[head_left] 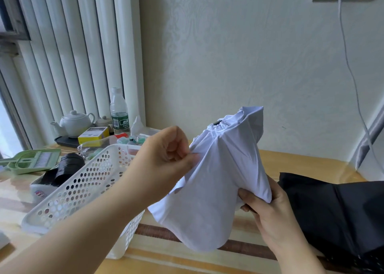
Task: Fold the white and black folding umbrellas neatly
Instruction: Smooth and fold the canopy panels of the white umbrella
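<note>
Two hands worked the white umbrella (209, 190) above the desk (295, 163): our left hand (164, 159) pinched a fold of its loose canopy between thumb and curled fingers, seemingly to draw the panel flat, while our right hand (268, 207) gripped the bundle low down, steadying it. Folding looked barely begun, we judged. Just beside our right hand, the black umbrella (336, 215) lay slack on the desk, and a white perforated basket (79, 190) sat left.
</note>
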`<control>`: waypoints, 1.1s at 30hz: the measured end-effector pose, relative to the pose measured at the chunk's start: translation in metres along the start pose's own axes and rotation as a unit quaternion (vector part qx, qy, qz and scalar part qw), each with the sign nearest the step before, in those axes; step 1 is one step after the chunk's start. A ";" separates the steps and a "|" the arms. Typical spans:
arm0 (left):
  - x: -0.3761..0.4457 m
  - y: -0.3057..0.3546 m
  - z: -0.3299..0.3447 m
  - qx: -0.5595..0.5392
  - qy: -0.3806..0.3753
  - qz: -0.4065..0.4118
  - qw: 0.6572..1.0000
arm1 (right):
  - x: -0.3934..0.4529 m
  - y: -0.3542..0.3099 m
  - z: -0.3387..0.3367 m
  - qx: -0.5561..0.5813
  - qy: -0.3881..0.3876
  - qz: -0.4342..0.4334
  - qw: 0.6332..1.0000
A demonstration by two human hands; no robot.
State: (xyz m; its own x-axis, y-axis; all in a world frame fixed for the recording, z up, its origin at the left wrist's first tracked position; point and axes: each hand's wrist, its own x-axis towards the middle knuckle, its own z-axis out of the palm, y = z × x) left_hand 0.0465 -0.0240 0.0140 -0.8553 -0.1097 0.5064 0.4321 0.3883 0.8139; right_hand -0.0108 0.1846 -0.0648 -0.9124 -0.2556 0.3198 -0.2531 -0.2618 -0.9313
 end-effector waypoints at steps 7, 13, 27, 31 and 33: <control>0.012 0.002 -0.001 -0.009 -0.135 -0.057 0.989 | -0.001 0.001 -0.001 -0.029 0.015 -0.003 0.999; 0.018 0.005 0.006 0.103 -0.138 -0.037 0.984 | -0.001 -0.005 -0.003 -0.032 0.016 -0.011 0.999; 0.011 0.008 0.016 0.032 0.055 0.012 0.998 | 0.001 -0.006 -0.011 -0.005 0.011 -0.010 1.000; 0.010 0.018 0.016 -0.037 0.025 0.006 0.999 | 0.001 -0.003 -0.012 0.039 0.017 0.012 0.999; 0.009 0.017 0.016 -0.110 0.009 -0.017 0.994 | 0.001 -0.005 -0.012 0.046 0.015 0.018 0.999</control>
State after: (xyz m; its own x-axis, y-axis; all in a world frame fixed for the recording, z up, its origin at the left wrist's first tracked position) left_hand 0.0417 -0.0041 0.0279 -0.8666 -0.1357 0.4803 0.4561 0.1751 0.8725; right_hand -0.0140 0.1965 -0.0619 -0.9299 -0.2396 0.2791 -0.1896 -0.3380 -0.9218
